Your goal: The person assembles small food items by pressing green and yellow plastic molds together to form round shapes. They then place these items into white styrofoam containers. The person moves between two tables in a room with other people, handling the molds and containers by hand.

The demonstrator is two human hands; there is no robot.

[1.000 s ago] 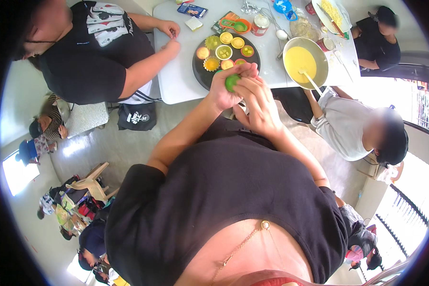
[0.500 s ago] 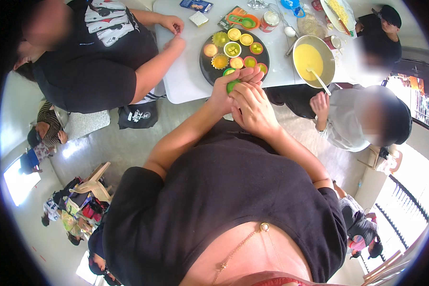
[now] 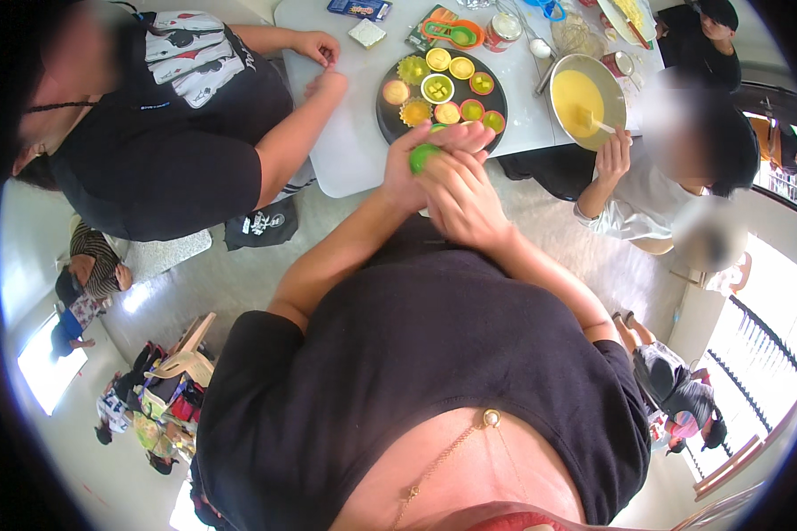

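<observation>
My left hand (image 3: 401, 179) and my right hand (image 3: 463, 190) come together in front of my chest, at the near edge of the round black tray (image 3: 462, 90). Between them sits a small bright green baking cup (image 3: 423, 158), partly covered by my fingers. The left palm cradles it from the left while its fingers stretch out behind. My right fingers bend over the cup's right side. Several small cups, yellow, green and orange-rimmed, stand on the tray with yellow contents, among them a white-rimmed cup (image 3: 437, 88) holding small cubes.
To the right, a co-worker's hand (image 3: 613, 159) grips a spatula (image 3: 600, 126) in a metal bowl (image 3: 615, 88) of yellow batter. Another person's hands (image 3: 326, 84) rest at the table's left. Measuring cups (image 3: 452, 34) and a can (image 3: 503, 33) stand behind the tray.
The green cup shows more between my palms, my hands staying close together. On the right, the co-worker's hand has risen onto the spatula handle, and the spatula has shifted in the batter.
</observation>
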